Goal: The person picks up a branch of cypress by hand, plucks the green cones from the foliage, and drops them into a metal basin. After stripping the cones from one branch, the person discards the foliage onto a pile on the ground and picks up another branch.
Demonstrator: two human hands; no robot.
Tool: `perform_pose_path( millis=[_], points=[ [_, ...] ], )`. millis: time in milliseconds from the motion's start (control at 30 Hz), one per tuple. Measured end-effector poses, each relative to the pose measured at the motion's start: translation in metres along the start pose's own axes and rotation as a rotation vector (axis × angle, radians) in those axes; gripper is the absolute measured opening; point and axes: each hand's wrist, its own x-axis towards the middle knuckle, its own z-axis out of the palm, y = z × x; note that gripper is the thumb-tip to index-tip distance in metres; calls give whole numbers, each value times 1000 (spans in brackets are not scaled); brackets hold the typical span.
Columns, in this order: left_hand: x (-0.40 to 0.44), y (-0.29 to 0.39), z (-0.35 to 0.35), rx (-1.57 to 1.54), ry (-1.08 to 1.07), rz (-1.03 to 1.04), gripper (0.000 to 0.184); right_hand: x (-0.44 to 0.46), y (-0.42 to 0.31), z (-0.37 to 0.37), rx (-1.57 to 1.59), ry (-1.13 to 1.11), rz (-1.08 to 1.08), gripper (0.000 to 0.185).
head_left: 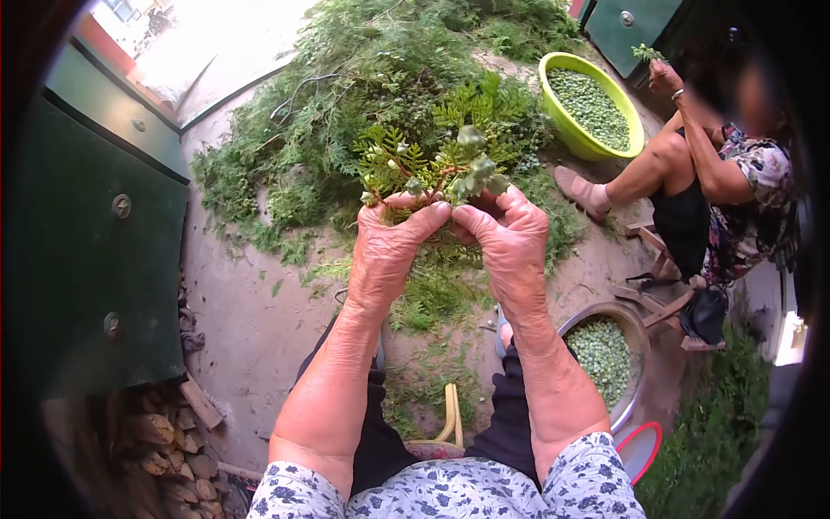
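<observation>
Both hands meet in front of me around an evergreen sprig (437,173) with scaly green leaves and pale green cones. My left hand (389,238) pinches the sprig's stem between thumb and fingers. My right hand (510,233) is closed at the sprig's right side, its thumb tip close to the left thumb. A cluster of pale cones (475,177) shows just above the right fingers. The fingertips of both hands are partly hidden behind the thumbs and leaves.
A large heap of cut evergreen branches (320,130) spreads ahead. A yellow-green basin (637,130) and a metal basin (641,346) hold green cones. At right a seated person (735,173) holds a sprig. Green cabinets (112,259) and split firewood (173,450) stand at left.
</observation>
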Motion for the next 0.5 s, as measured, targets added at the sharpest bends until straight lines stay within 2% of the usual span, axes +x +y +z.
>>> perform_pose_path(
  millis=[133, 200, 267, 367, 500],
  points=[
    [-3, 3, -4, 122, -13, -25, 12, -1, 4, -3, -132, -27, 34, 17],
    [-7, 12, -1, 42, -39, -59, 12, -1, 7, -3, -139, -40, 33, 16],
    [-8, 13, -3, -37, -64, -93, 12, 0, 9, -6, 184, -106, 156, 14],
    [-8, 9, -8, -161, -21, -155, 15, 2, 6, -11, 362, -170, 238, 15],
    [-10, 9, -8, -225, 48, -170, 15, 9, 1, -20, 540, -116, 238, 17]
  ],
)
